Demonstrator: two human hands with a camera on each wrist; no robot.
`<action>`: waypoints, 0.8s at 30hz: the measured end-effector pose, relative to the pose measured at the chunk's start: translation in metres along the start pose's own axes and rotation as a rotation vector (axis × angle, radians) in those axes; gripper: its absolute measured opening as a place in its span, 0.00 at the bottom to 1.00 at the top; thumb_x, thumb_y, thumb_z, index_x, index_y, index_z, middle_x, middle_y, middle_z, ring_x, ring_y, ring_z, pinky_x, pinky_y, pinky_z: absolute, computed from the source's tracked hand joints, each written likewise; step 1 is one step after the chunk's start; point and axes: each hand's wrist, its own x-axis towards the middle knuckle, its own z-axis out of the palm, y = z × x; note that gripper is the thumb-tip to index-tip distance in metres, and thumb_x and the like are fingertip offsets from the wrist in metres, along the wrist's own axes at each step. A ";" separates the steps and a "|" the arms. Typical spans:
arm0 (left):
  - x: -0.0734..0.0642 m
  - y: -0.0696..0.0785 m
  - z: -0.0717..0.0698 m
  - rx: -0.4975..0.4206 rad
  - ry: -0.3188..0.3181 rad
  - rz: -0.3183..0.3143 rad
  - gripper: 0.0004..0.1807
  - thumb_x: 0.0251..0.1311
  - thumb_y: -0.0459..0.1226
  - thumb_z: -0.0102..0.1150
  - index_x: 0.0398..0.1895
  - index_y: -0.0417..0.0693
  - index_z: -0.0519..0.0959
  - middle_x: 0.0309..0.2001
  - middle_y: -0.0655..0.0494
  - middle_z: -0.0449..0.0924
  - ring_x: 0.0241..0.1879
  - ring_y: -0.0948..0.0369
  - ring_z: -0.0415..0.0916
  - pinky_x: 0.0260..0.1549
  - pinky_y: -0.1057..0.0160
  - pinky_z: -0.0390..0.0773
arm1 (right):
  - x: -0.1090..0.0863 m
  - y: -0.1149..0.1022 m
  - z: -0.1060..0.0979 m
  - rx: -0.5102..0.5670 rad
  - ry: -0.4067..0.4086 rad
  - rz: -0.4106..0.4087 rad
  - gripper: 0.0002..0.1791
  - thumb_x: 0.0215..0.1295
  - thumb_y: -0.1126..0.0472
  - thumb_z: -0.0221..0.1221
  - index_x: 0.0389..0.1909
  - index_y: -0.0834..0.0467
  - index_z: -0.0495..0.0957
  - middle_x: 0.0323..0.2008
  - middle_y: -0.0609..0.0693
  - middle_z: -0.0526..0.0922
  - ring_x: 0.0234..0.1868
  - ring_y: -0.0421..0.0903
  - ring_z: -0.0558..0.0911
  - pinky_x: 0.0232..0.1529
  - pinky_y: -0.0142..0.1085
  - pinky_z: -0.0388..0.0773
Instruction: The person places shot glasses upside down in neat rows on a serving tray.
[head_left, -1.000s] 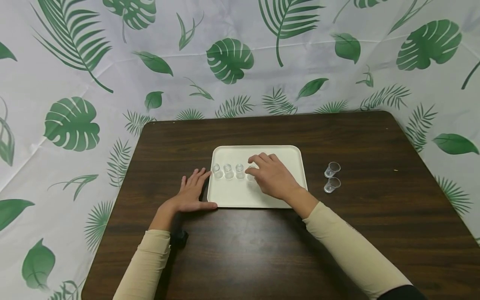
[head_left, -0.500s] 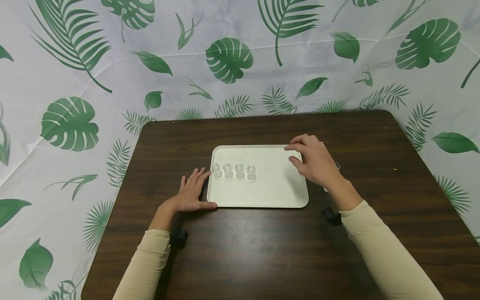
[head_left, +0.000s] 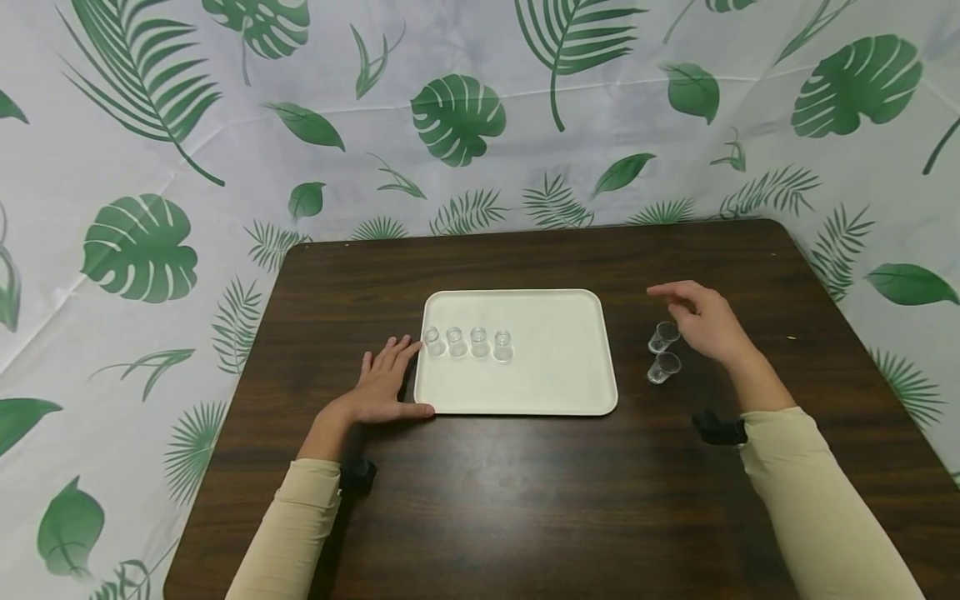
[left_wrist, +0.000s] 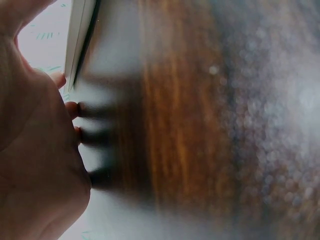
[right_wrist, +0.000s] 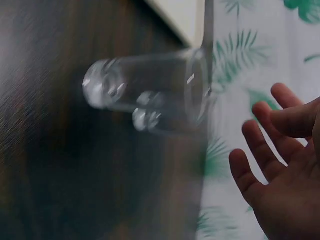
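My left hand (head_left: pixel 381 385) lies spread beside the white tray (head_left: pixel 555 383), its thumb at the near left corner and a fingertip right at the left rim. On the tray several small clear shot glasses (head_left: pixel 502 346) stand rim-down in a row. Two more shot glasses, a far one (head_left: pixel 663 337) and a near one (head_left: pixel 663 367), stand rim-up on the table right of the tray. My right hand (head_left: pixel 708 325) hovers just right of the far glass with loosely bent fingers and nothing in them. The right wrist view shows the hand (right_wrist: pixel 285 160) apart from the nearer glass (right_wrist: pixel 150 82).
The dark wooden table (head_left: pixel 510 500) ends at the back against a white cloth (head_left: pixel 495 192) printed with green leaves. Dark wrist-worn devices sit under both wrists, the right one (head_left: pixel 718 428) close over the table.
My right hand has left the rightmost shot glass on the tray and moved right, over the tray edge, to the two glasses on the table. My left hand has stayed put.
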 end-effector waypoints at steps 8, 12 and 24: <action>-0.001 0.002 -0.001 0.000 -0.003 0.001 0.61 0.50 0.66 0.64 0.78 0.49 0.44 0.78 0.42 0.37 0.76 0.44 0.29 0.64 0.32 0.29 | -0.011 0.027 -0.003 0.060 -0.088 0.099 0.24 0.67 0.79 0.44 0.61 0.67 0.72 0.59 0.68 0.75 0.59 0.64 0.73 0.54 0.55 0.67; -0.002 0.001 0.000 -0.013 0.005 0.010 0.61 0.50 0.65 0.64 0.79 0.49 0.44 0.78 0.43 0.37 0.76 0.44 0.29 0.64 0.32 0.29 | -0.014 0.034 -0.001 0.044 -0.126 0.108 0.25 0.63 0.80 0.47 0.62 0.67 0.72 0.58 0.68 0.75 0.57 0.64 0.74 0.52 0.54 0.68; -0.001 0.000 0.001 0.001 0.006 0.005 0.62 0.49 0.66 0.64 0.79 0.50 0.43 0.78 0.43 0.37 0.76 0.44 0.29 0.64 0.32 0.29 | -0.020 0.053 0.011 0.049 -0.177 0.146 0.25 0.61 0.71 0.62 0.61 0.65 0.73 0.55 0.67 0.77 0.54 0.61 0.75 0.54 0.53 0.67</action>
